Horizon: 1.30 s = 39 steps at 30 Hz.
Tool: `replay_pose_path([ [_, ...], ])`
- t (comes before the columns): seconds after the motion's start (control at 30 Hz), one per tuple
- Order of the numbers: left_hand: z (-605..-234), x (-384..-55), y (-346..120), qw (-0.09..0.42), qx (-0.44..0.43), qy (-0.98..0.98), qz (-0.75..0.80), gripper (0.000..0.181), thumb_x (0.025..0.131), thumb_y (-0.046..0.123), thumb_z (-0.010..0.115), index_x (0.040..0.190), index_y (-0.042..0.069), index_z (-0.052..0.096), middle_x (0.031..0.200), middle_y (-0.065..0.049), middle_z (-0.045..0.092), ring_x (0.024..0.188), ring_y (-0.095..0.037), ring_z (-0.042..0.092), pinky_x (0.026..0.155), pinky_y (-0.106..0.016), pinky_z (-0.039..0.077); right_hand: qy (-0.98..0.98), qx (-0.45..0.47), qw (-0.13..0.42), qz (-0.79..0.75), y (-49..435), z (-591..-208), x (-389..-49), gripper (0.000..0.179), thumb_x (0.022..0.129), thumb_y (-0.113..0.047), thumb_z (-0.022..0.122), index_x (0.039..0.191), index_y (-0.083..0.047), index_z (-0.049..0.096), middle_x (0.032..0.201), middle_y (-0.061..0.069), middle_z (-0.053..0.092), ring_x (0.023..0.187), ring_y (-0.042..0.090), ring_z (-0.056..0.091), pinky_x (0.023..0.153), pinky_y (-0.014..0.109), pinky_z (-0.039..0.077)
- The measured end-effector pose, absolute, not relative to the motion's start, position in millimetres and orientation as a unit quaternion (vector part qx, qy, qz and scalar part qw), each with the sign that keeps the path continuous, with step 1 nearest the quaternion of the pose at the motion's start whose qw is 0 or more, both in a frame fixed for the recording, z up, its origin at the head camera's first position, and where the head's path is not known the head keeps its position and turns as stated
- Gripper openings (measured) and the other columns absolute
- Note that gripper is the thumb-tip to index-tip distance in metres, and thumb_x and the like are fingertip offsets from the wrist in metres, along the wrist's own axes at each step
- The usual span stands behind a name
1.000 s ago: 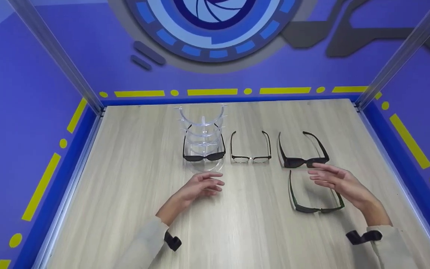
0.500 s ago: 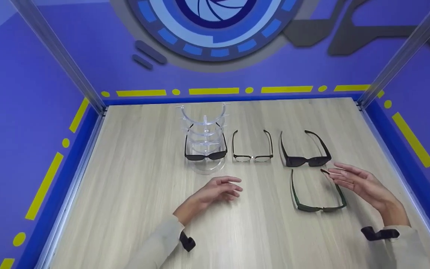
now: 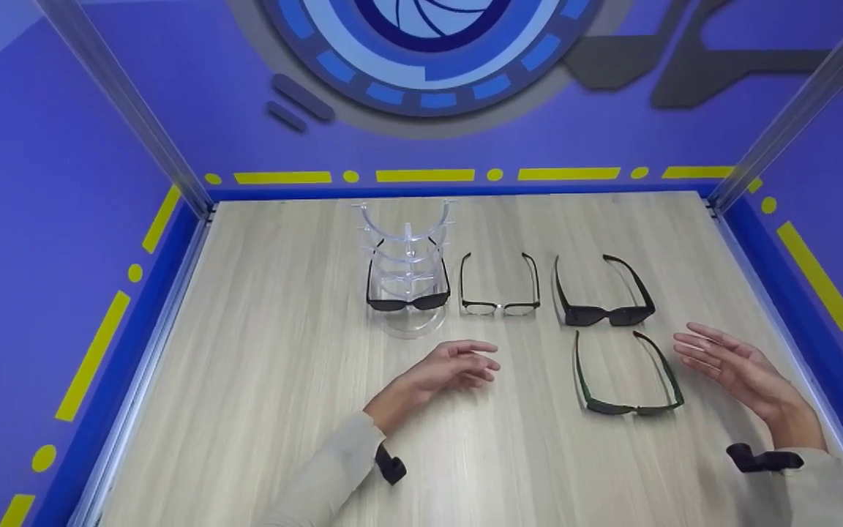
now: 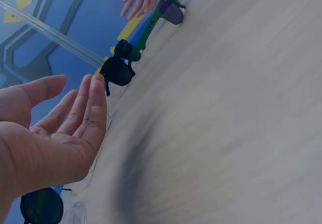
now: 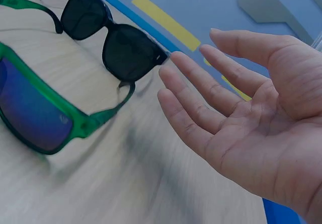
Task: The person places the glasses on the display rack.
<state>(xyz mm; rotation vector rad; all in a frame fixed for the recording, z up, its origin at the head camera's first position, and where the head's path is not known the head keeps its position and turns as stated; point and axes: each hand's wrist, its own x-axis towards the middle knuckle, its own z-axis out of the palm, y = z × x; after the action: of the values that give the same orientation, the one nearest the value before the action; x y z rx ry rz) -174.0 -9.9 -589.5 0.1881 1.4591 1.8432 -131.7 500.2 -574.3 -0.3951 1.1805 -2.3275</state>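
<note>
My left hand (image 3: 454, 367) hovers over the table in front of the clear stand, fingers relaxed and holding nothing. To the right of the green-framed sunglasses (image 3: 637, 410) is my right hand (image 3: 743, 369), its fingers loosely extended and its palm bare in the right wrist view. Behind the green pair lie black sunglasses (image 3: 607, 316) with their temples unfolded. Clear-lens eyeglasses (image 3: 500, 307) rest left of those. A tiered clear plastic display stand (image 3: 408, 252) bears another pair of dark sunglasses (image 3: 408, 301) on a low tier.
A pale wood-grain table (image 3: 275, 351) carries everything. Blue printed panels (image 3: 173, 88) with yellow marks wall in the back and both sides. Metal posts (image 3: 125, 102) stand at the rear corners. A black wrist mount (image 3: 764, 460) sits on the right sleeve.
My right hand has moved right, away from over the sunglasses. My left hand has shifted right from near the stand's base. The glasses stay in place; the view has shifted slightly.
</note>
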Motion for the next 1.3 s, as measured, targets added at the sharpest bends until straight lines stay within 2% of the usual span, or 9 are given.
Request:
replay_pose_path([
  [0.2,-591,-175,10,0.392,0.073,0.562,0.725,0.044,0.099,0.006,0.062,0.142,-0.001,0.055,0.118,-0.012,0.075,0.091,-0.01,0.072,0.1,-0.041,0.058,0.422,-0.139,0.252,-0.86,507,-583,-128,0.059,0.108,0.007,0.008,0.152,-0.004,0.046,0.15,0.017,0.056,0.139,0.027,0.054,0.115,0.035,0.046],
  [0.43,-600,-172,35,0.404,0.066,0.55,0.728,0.045,0.098,0.005,0.064,0.142,-0.002,0.055,0.116,-0.013,0.076,0.086,-0.01,0.073,0.08,-0.026,0.061,0.455,-0.116,0.253,-0.846,503,-587,-129,0.056,0.109,0.006,0.013,0.15,-0.007,0.049,0.148,0.014,0.058,0.136,0.025,0.057,0.113,0.037,0.049],
  [0.6,-603,-172,54,0.404,0.058,0.547,0.731,0.045,0.098,0.003,0.062,0.142,-0.001,0.055,0.117,-0.015,0.075,0.084,-0.01,0.072,0.074,-0.024,0.06,0.483,-0.107,0.254,-0.831,499,-590,-129,0.053,0.11,0.004,0.017,0.15,-0.008,0.049,0.148,0.01,0.059,0.136,0.023,0.058,0.112,0.037,0.049],
  [0.77,-603,-170,77,0.402,0.049,0.55,0.73,0.045,0.097,0.0,0.061,0.142,0.0,0.055,0.119,-0.017,0.074,0.083,-0.011,0.072,0.081,-0.03,0.062,0.494,-0.106,0.259,-0.823,498,-593,-126,0.052,0.11,0.003,0.018,0.154,-0.006,0.043,0.149,0.008,0.058,0.136,0.019,0.057,0.112,0.035,0.05],
  [0.9,-602,-167,96,0.406,0.046,0.556,0.723,0.05,0.096,-0.001,0.063,0.145,0.004,0.054,0.122,-0.017,0.073,0.082,-0.011,0.071,0.089,-0.038,0.062,0.509,-0.096,0.267,-0.812,497,-595,-125,0.052,0.11,0.002,0.019,0.152,-0.012,0.048,0.148,0.004,0.06,0.136,0.015,0.058,0.11,0.031,0.051],
  [1.0,-603,-163,108,0.409,0.036,0.554,0.724,0.055,0.093,-0.003,0.065,0.146,0.006,0.052,0.124,-0.018,0.072,0.08,-0.011,0.069,0.091,-0.039,0.062,0.515,-0.092,0.279,-0.805,496,-595,-124,0.053,0.111,0.001,0.02,0.151,-0.015,0.05,0.147,0.001,0.06,0.135,0.013,0.058,0.109,0.03,0.051],
  [1.17,-608,-157,122,0.396,0.033,0.561,0.727,0.057,0.092,-0.005,0.064,0.147,0.008,0.051,0.125,-0.021,0.071,0.081,-0.009,0.067,0.087,-0.033,0.062,0.507,-0.069,0.296,-0.806,495,-598,-121,0.053,0.109,0.005,0.024,0.152,-0.017,0.049,0.145,0.006,0.062,0.133,0.02,0.061,0.111,0.038,0.05],
  [1.3,-612,-151,131,0.397,0.029,0.551,0.733,0.061,0.091,-0.006,0.064,0.148,0.014,0.051,0.115,-0.015,0.074,0.083,-0.012,0.068,0.087,-0.034,0.062,0.516,-0.054,0.301,-0.8,494,-600,-118,0.054,0.108,0.008,0.028,0.154,-0.016,0.045,0.145,0.011,0.061,0.133,0.024,0.061,0.111,0.043,0.049],
])
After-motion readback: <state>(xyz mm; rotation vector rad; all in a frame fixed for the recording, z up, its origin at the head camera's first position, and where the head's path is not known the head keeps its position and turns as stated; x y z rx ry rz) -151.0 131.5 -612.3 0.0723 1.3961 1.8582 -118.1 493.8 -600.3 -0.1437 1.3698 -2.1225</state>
